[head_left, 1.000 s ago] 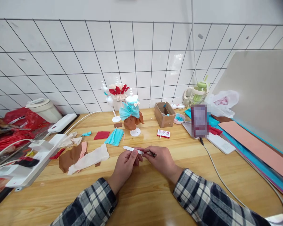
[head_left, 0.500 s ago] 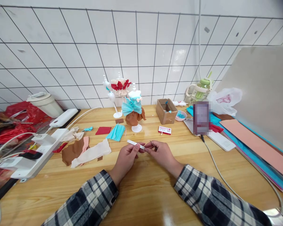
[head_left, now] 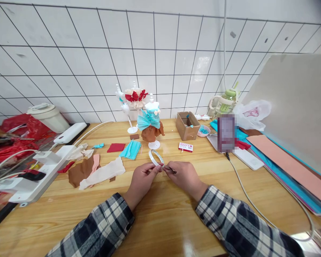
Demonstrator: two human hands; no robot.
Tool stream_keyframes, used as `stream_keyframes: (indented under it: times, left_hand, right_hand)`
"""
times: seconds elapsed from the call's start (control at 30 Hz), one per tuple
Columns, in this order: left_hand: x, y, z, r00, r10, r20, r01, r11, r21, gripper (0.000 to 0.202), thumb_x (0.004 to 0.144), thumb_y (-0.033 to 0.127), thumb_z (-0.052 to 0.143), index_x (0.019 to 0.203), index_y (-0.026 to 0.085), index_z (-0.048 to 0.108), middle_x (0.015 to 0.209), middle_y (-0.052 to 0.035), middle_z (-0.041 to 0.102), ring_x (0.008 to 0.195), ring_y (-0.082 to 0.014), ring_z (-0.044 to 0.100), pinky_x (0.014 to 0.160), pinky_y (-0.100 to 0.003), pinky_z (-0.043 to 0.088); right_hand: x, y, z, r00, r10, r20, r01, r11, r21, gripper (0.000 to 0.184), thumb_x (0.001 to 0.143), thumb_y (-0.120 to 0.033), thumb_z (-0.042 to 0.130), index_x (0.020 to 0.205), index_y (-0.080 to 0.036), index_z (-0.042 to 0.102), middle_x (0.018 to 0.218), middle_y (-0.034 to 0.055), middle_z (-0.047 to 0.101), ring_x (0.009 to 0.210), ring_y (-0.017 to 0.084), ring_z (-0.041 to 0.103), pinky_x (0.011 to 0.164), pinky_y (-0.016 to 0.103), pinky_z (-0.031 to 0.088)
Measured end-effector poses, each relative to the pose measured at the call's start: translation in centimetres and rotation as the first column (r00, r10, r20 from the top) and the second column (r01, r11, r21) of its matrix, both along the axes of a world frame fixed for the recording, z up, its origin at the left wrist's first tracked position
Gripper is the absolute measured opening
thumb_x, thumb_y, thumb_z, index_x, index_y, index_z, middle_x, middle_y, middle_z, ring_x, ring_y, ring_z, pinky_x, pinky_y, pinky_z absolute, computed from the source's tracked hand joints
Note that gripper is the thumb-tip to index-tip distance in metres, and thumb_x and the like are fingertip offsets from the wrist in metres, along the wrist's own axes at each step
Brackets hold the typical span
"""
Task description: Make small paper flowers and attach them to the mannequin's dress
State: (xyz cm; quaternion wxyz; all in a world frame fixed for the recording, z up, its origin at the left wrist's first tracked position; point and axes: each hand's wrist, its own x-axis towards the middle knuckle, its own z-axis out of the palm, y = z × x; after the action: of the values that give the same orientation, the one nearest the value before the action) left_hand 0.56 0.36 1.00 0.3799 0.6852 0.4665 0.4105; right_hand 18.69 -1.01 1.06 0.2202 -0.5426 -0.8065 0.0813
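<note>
White paper-like loop [head_left: 151, 157] pinched above the table [head_left: 166, 221]

From where I stand, the loop lies just beyond the fingertips, leaning up and to the person's left, its longer direction running from far left down to near right. That near-right end is where everything meets. The left hand [head_left: 144, 178] has it there, thumb pressed down with no gap I can make out, and is the nearer of the two.

The right hand [head_left: 186, 178] comes in from the other side, fingers closed around a thin dark tool [head_left: 171, 169], perhaps tweezers. The tool slants toward the loop's lower end, its tip just beside the left thumb; whether it has hold of the strip I can't tell, since the tip is too small to judge.

Straight behind the loop stands a little dress form [head_left: 149, 123] in blue and brown. A folded blue cloth [head_left: 131, 150] lies to the loop's left, and a small red-and-white box [head_left: 186, 147] off to its right.
</note>
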Motion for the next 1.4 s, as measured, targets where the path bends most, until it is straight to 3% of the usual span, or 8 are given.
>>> stream_keyframes:
  times: [0.2, 0.37, 0.57, 0.73, 0.83, 1.0, 1.2, 1.4]
  left_hand:
    - [-0.1, 0.2, -0.2, 0.99, 0.134, -0.038, -0.132, 0.989, 0.059, 0.025, 0.081, 0.038, 0.062, 0.089, 0.018, 0.075, 0.094, -0.0053, 0.076, 0.085, -0.0211, 0.069, 0.079, -0.031, 0.053]
    - [-1.2, 1.1, 0.1, 0.976, 0.216, 0.038, -0.214, 0.975, -0.055, 0.03, 0.081, 0.041, 0.06, 0.074, 0.016, 0.074, 0.096, -0.0075, 0.075, 0.081, -0.0204, 0.069, 0.064, -0.026, 0.053]
    - [-0.9, 0.6, -0.1, 0.982, 0.091, 0.167, -0.073, 0.992, -0.107, 0.036, 0.081, 0.048, 0.059, 0.08, 0.015, 0.075, 0.1, -0.0095, 0.074, 0.08, -0.0195, 0.067, 0.062, -0.025, 0.054]
    - [-0.2, -0.1, -0.2, 0.978, 0.027, 0.209, -0.001, 0.992, -0.124, 0.036, 0.078, 0.049, 0.064, 0.091, 0.017, 0.076, 0.099, -0.0078, 0.075, 0.088, -0.0224, 0.068, 0.077, -0.032, 0.055]
    - [-0.2, 0.0, -0.2, 0.976, 0.024, 0.218, 0.008, 0.99, -0.141, 0.035, 0.079, 0.047, 0.063, 0.09, 0.017, 0.076, 0.101, -0.0076, 0.074, 0.096, -0.0241, 0.067, 0.077, -0.032, 0.055]
    - [0.0, 0.0, 0.1, 0.975, 0.024, 0.223, 0.011, 0.988, -0.153, 0.035, 0.078, 0.048, 0.063, 0.089, 0.017, 0.076, 0.102, -0.0082, 0.074, 0.095, -0.0236, 0.066, 0.069, -0.028, 0.055]
    - [-0.1, 0.0, 0.2, 0.989, 0.062, 0.134, -0.038, 0.983, -0.18, 0.038, 0.078, 0.05, 0.062, 0.089, 0.016, 0.076, 0.097, -0.008, 0.075, 0.071, -0.0177, 0.067, 0.053, -0.023, 0.051]
    - [0.0, 0.2, 0.0, 0.985, 0.173, 0.016, -0.17, 0.976, -0.137, 0.037, 0.079, 0.048, 0.061, 0.091, 0.016, 0.075, 0.087, -0.0067, 0.075, 0.063, -0.0167, 0.065, 0.044, -0.021, 0.045]
  right_hand:
    - [-0.2, -0.5, 0.5, 0.998, 0.021, 0.06, -0.021, 1.0, -0.002, 0.009, 0.082, -0.024, 0.056, 0.082, -0.021, 0.064, 0.077, 0.0052, 0.07, 0.066, 0.016, 0.06, 0.058, 0.026, 0.033]
    - [-0.3, -0.1, 0.0, 0.963, 0.035, -0.267, -0.067, 0.991, -0.112, 0.014, 0.085, -0.025, 0.054, 0.088, -0.022, 0.067, 0.081, 0.0019, 0.071, 0.072, 0.015, 0.062, 0.065, 0.024, 0.042]
    - [-0.4, 0.4, -0.4, 0.844, -0.088, -0.529, 0.006, 0.988, -0.154, 0.039, 0.084, -0.032, 0.059, 0.123, -0.026, 0.061, 0.102, 0.0028, 0.072, 0.074, 0.015, 0.063, 0.068, 0.027, 0.048]
    - [-0.9, 0.2, -0.3, 0.727, -0.162, -0.667, 0.014, 0.975, -0.221, 0.035, 0.082, -0.035, 0.06, 0.115, -0.024, 0.064, 0.099, 0.0042, 0.073, 0.069, 0.016, 0.064, 0.062, 0.027, 0.05]
    - [-1.0, 0.1, -0.1, 0.76, -0.146, -0.633, 0.049, 0.984, -0.169, 0.027, 0.083, -0.035, 0.06, 0.106, -0.024, 0.069, 0.099, 0.0049, 0.073, 0.067, 0.017, 0.063, 0.062, 0.028, 0.049]
    - [-0.9, -0.1, 0.3, 0.816, -0.119, -0.565, 0.063, 0.991, -0.119, 0.018, 0.084, -0.033, 0.058, 0.092, -0.023, 0.071, 0.087, 0.0027, 0.074, 0.059, 0.014, 0.058, 0.059, 0.026, 0.045]
    - [-0.8, 0.0, 0.2, 0.821, -0.131, -0.555, 0.048, 0.986, -0.161, 0.015, 0.082, -0.034, 0.06, 0.082, -0.021, 0.069, 0.074, -0.0001, 0.069, 0.052, 0.011, 0.048, 0.054, 0.023, 0.038]
    - [-1.3, 0.3, 0.2, 0.746, -0.215, -0.63, -0.047, 0.927, -0.371, 0.013, 0.078, -0.03, 0.06, 0.073, -0.018, 0.062, 0.066, -0.0004, 0.065, 0.054, 0.01, 0.048, 0.053, 0.021, 0.038]
